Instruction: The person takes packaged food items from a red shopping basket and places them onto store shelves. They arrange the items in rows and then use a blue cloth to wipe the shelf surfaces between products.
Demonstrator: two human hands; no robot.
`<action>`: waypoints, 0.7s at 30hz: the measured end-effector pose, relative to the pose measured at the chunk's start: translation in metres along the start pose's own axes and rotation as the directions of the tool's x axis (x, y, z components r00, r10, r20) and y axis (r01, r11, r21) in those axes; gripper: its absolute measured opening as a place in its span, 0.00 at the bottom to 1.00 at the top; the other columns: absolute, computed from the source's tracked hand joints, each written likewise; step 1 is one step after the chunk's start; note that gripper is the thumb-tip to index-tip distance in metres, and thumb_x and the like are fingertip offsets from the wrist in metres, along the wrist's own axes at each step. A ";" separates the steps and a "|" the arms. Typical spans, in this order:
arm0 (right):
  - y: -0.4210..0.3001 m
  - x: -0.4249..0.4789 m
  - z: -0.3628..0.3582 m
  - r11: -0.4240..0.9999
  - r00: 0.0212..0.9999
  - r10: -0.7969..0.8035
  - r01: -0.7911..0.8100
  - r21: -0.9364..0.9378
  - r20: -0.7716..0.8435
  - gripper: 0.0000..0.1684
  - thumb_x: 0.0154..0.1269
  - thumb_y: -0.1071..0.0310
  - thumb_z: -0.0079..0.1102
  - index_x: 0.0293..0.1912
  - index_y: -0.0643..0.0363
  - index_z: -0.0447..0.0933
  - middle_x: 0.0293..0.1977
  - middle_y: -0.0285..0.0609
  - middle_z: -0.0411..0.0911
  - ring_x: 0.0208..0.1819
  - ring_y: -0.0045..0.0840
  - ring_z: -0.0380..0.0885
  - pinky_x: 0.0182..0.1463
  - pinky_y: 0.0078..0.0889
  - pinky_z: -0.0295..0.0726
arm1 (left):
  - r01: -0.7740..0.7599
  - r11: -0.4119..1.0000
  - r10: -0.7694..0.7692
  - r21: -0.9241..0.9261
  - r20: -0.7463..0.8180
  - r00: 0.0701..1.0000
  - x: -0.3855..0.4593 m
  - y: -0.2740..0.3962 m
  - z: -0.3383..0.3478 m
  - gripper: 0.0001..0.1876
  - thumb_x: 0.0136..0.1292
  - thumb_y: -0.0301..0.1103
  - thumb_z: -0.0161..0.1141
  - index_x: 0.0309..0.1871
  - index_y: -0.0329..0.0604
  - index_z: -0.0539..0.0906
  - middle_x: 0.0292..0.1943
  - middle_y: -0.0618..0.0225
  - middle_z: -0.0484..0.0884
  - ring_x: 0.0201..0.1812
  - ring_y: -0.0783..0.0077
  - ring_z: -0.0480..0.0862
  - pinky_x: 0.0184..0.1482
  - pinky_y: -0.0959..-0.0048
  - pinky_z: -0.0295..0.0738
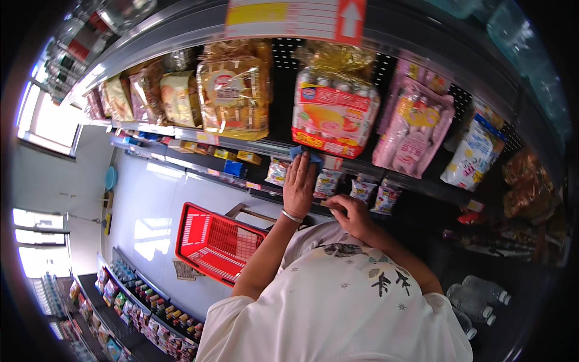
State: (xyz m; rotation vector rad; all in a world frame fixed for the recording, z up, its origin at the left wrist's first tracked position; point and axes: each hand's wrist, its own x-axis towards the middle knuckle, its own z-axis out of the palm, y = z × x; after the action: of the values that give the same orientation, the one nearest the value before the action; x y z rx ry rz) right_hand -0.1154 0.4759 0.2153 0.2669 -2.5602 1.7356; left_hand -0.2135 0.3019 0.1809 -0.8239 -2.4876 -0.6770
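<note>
My left hand, with a metal bracelet at its wrist, presses a blue cloth against the front edge of a black store shelf. Just above the cloth stands a clear-and-red pack of snacks gathered in gold film. My right hand is to the right and lower, its fingers loosely bent near the lower shelf, close to small snack bags; nothing shows in it. A gold bread-like pack stands left of the snack pack, and a pink pack stands to its right.
A red shopping basket stands beside my left arm. Small boxes line the lower shelf. A large price sign hangs from the shelf above. Clear bottles lie at the lower right. Another stocked shelf stands across the aisle.
</note>
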 end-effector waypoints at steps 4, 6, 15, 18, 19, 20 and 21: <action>0.003 0.003 0.004 0.999 0.999 0.037 -0.037 0.017 0.037 0.11 0.61 0.82 0.59 0.44 0.65 0.78 0.40 0.48 0.84 0.40 0.34 0.85 0.46 0.31 0.83 | 0.137 0.990 -0.135 0.014 -0.105 0.985 0.004 -0.027 -0.011 0.24 0.57 0.18 0.55 0.59 0.39 0.79 0.73 0.55 0.67 0.72 0.48 0.68 0.70 0.54 0.65; 0.004 0.005 0.007 0.999 0.999 0.034 -0.035 0.019 0.043 0.11 0.61 0.81 0.60 0.45 0.65 0.78 0.39 0.47 0.84 0.40 0.33 0.85 0.46 0.31 0.83 | 0.207 0.978 -0.201 0.042 -0.109 0.974 0.004 -0.043 -0.021 0.27 0.55 0.15 0.55 0.60 0.39 0.79 0.73 0.56 0.67 0.71 0.49 0.68 0.71 0.56 0.65; -0.003 0.014 0.010 0.998 0.996 0.066 -0.065 -0.017 0.054 0.10 0.63 0.81 0.61 0.45 0.65 0.78 0.39 0.47 0.84 0.41 0.33 0.86 0.46 0.30 0.83 | 0.346 0.936 -0.320 0.063 -0.253 0.913 0.010 -0.132 -0.055 0.26 0.55 0.15 0.56 0.60 0.38 0.78 0.72 0.54 0.69 0.73 0.48 0.67 0.72 0.58 0.64; -0.002 0.016 0.013 0.998 0.997 0.052 -0.050 -0.040 0.056 0.10 0.63 0.81 0.61 0.45 0.65 0.78 0.39 0.48 0.84 0.41 0.34 0.86 0.46 0.30 0.83 | 0.369 0.927 -0.336 0.074 -0.278 0.900 0.011 -0.167 -0.064 0.26 0.54 0.15 0.56 0.59 0.37 0.79 0.71 0.54 0.69 0.72 0.48 0.67 0.72 0.59 0.64; -0.002 0.017 0.014 0.998 0.997 0.047 -0.044 -0.048 0.060 0.10 0.63 0.81 0.61 0.45 0.65 0.78 0.39 0.48 0.84 0.41 0.34 0.86 0.46 0.30 0.83 | 0.382 0.921 -0.347 0.074 -0.286 0.893 0.011 -0.178 -0.068 0.26 0.53 0.14 0.55 0.59 0.37 0.79 0.71 0.55 0.69 0.72 0.49 0.67 0.72 0.59 0.64; -0.003 0.017 0.015 0.998 0.997 0.044 -0.041 -0.048 0.062 0.11 0.63 0.81 0.61 0.46 0.65 0.78 0.39 0.48 0.84 0.42 0.34 0.86 0.46 0.31 0.83 | 0.384 0.920 -0.349 0.075 -0.288 0.892 0.010 -0.188 -0.072 0.27 0.53 0.14 0.54 0.59 0.37 0.79 0.71 0.55 0.69 0.72 0.49 0.67 0.72 0.59 0.63; -0.003 0.017 0.016 0.998 0.997 0.052 -0.049 -0.046 0.060 0.11 0.62 0.82 0.60 0.46 0.65 0.78 0.40 0.49 0.84 0.42 0.34 0.86 0.46 0.31 0.83 | 0.383 0.921 -0.348 0.076 -0.289 0.892 0.012 -0.195 -0.076 0.27 0.53 0.13 0.54 0.60 0.37 0.78 0.71 0.56 0.69 0.72 0.49 0.67 0.72 0.59 0.63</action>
State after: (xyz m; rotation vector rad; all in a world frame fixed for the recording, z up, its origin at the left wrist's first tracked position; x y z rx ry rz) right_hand -0.1309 0.4575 0.2143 0.2599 -2.6674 1.7110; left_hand -0.3286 0.1269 0.1873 -0.1910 -2.4185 -0.6871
